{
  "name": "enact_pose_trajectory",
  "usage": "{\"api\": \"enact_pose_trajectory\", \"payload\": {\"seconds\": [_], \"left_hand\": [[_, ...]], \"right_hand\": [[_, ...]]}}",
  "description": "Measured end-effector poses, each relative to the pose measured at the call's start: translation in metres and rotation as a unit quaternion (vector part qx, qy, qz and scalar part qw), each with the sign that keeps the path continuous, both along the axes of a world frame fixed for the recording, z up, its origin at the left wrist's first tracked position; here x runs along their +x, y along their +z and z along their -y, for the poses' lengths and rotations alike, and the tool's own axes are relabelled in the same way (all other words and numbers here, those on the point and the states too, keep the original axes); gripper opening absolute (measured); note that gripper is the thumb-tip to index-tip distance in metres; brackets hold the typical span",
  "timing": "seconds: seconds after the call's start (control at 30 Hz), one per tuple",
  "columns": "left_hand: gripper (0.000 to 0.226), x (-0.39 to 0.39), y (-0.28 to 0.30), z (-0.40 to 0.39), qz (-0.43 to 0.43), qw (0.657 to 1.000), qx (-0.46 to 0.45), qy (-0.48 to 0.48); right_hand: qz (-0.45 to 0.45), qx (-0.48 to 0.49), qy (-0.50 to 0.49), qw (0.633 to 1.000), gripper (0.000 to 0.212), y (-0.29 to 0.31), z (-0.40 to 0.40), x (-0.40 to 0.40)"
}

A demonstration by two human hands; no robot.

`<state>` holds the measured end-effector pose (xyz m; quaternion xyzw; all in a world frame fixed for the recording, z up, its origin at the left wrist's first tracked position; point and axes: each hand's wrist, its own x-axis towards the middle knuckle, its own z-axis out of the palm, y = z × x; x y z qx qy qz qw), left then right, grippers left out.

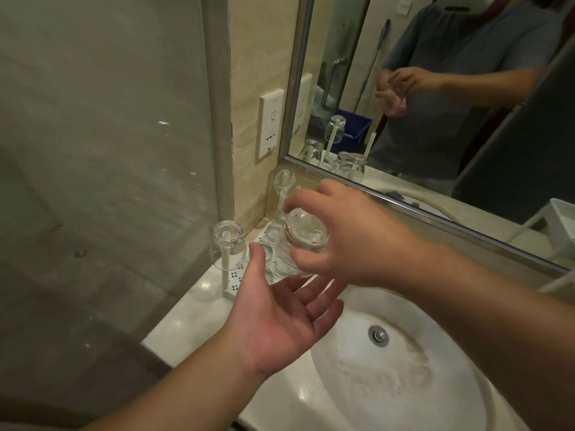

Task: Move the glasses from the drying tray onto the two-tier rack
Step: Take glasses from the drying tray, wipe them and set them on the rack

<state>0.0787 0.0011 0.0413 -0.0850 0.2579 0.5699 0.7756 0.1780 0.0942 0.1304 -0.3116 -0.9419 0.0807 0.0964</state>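
My right hand [345, 241] grips a clear glass [303, 236] upside down, its thick base tilted toward me, just above the white drying tray [233, 279] in the counter's left corner. My left hand [280, 321] is open, palm up, below and beside that glass, thumb near a small inverted glass [264, 253] on the tray. Another inverted glass [228, 244] sits on a white peg at the tray's front left. A taller one [281, 185] stands on a peg at the back. A white rack [560, 225] shows at the right edge.
A white oval sink [389, 368] with a metal drain [378, 335] lies below my hands. A glass shower panel [109, 150] closes off the left. A framed mirror [435, 88] and a wall socket [271, 122] stand behind the tray.
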Motion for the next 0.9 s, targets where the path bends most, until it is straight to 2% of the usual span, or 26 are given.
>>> {"api": "enact_pose_trajectory", "payload": {"seconds": [0.23,0.47,0.57,0.9], "left_hand": [[0.091,-0.003,0.002,-0.001,-0.008,1.0,0.0,0.001],[0.088,-0.01,0.008,-0.003,-0.021,0.999,0.036,-0.005],[0.097,-0.015,0.017,-0.007,-0.052,0.997,0.057,0.002],[0.068,-0.022,0.033,-0.015,-0.221,0.966,0.122,0.051]], "right_hand": [[-0.011,0.022,0.006,1.0,0.053,-0.002,0.012,0.005],[-0.081,0.038,-0.006,0.996,0.058,-0.006,0.017,0.009],[-0.105,0.039,-0.02,0.993,0.058,-0.01,0.019,0.011],[-0.182,0.046,-0.076,0.979,0.06,-0.024,0.026,0.019]]}}
